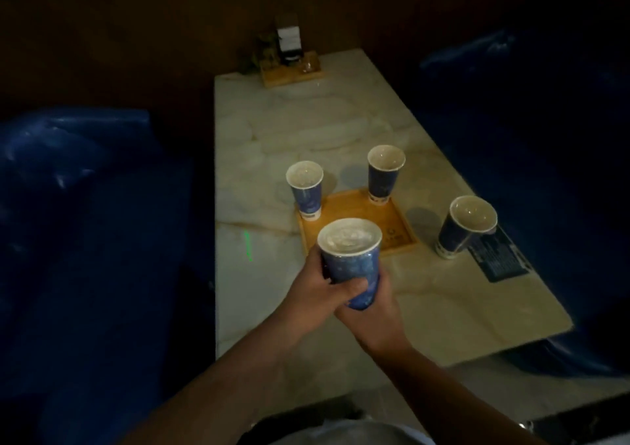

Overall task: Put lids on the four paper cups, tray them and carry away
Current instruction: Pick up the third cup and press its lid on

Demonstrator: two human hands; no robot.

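A blue paper cup (349, 262) with a clear lid on it is held above the near edge of the wooden tray (358, 226), both hands around it: the left hand (318, 288) wraps its side, the right hand (373, 305) cups its base. Two more lidded cups stand at the tray's far corners, the left cup (305, 189) and the far cup (384, 177); a fourth cup (465, 226) stands on the desk (324, 121) to the right, beside a dark card (497, 255). The pale marbled desk is long, its far half bare up to a small wooden stand (289, 66). Blue seats (85, 223) flank it in a dim room.
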